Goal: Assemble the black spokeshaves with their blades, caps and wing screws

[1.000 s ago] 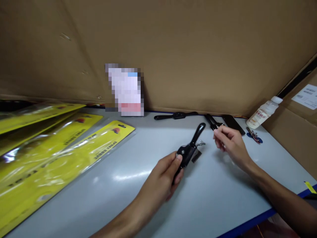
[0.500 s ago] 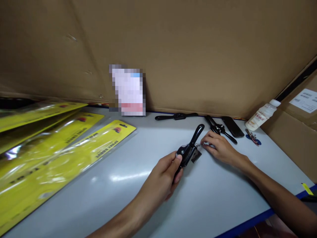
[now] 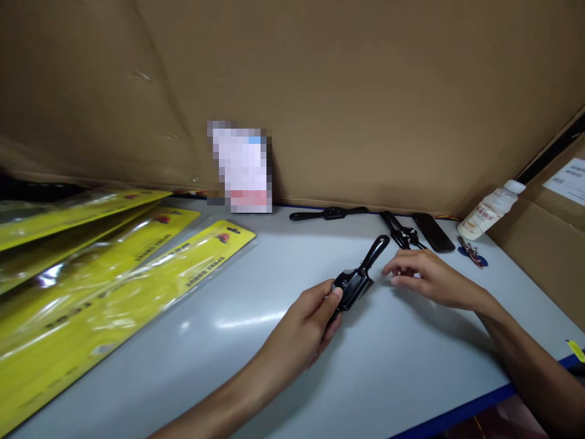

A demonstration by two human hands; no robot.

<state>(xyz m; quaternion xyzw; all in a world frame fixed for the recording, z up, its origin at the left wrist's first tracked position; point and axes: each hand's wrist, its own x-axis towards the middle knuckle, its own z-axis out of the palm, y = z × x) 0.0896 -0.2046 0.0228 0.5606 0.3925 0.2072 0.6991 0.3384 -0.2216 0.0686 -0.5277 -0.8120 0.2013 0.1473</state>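
My left hand is closed around one handle of a black spokeshave, with the thumb pressed on its body. The tool is held tilted above the table, its far handle pointing up and to the right. A thin metal plate shows along its right side. My right hand hovers just right of the tool without touching it. Its fingers are loosely bent and a gap shows between thumb and fingertips. Behind my right hand lie black spokeshaves, partly hidden by it. Another black spokeshave rests by the cardboard wall.
Yellow blister packs marked for spokeshaves fan out at the left of the grey table. A pixelated upright panel leans on the cardboard. At right are a black phone, keys and a white bottle.
My right hand has drawn away from the spokeshave, and its fingers have parted. The spokeshave has turned slightly in my left hand. The view has shifted a little to the left.
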